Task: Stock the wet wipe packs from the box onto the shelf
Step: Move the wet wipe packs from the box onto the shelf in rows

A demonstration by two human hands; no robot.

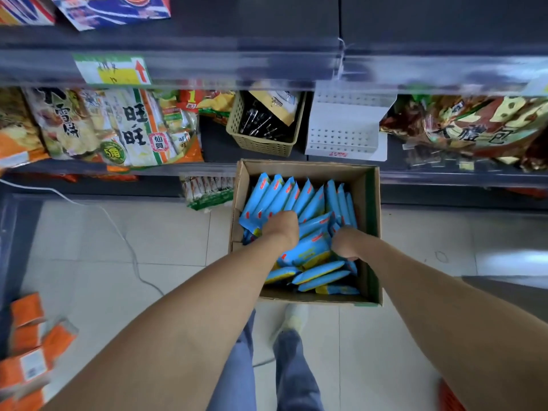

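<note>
An open cardboard box (373, 203) stands on the floor below the shelf, filled with several blue wet wipe packs (314, 200). Both my hands reach down into it. My left hand (281, 228) is closed around upright packs at the box's left side. My right hand (345, 243) is curled over packs lying flat in the middle; its fingertips are hidden among them. A white perforated display tray (344, 129) stands empty on the shelf directly above the box.
A beige basket (261, 140) with dark items sits left of the white tray. Snack bags (118, 126) fill the shelf at left and right. Orange packs (26, 351) lie on the floor at lower left, and a white cable (118, 229) crosses the tiles. My legs stand behind the box.
</note>
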